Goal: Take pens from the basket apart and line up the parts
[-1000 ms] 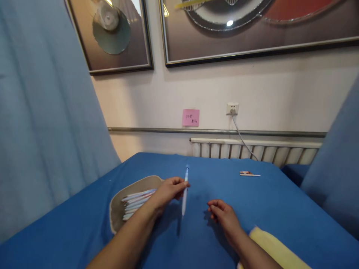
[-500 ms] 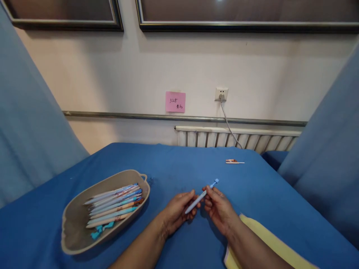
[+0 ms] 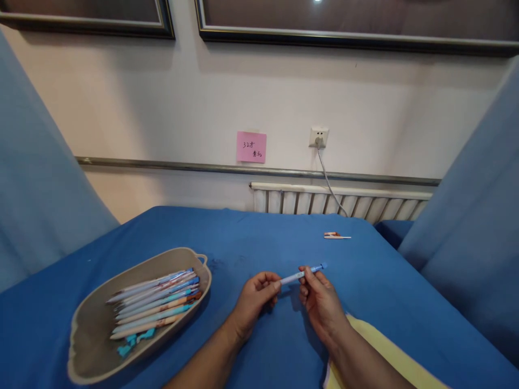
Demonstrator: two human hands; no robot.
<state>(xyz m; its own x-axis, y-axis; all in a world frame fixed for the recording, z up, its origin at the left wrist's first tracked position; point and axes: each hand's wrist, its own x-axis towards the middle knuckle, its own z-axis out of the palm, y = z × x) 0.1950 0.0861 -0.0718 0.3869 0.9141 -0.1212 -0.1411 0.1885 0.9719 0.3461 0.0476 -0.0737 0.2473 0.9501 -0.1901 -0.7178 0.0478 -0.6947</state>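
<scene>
Between my two hands, just above the blue cloth, is a pale blue pen with a bright blue clip end pointing right. The tip end is pinched by my left hand, whose thumb and fingers hide the point. Closed around the clip half of the barrel is my right hand, thumb on top. To the left, a grey-brown basket holds several pens in blue, peach and white, lying side by side. Small turquoise pieces lie in it below the pens.
Blue cloth covers the table. Toward the back right lie a thin white-tipped pen part and brown pieces. A yellow cloth sits under my right forearm. Behind are a radiator and blue curtains.
The pen has turned from a steep slant to nearly level. My left hand has closed over its tip end, while my right hand has moved slightly right.
</scene>
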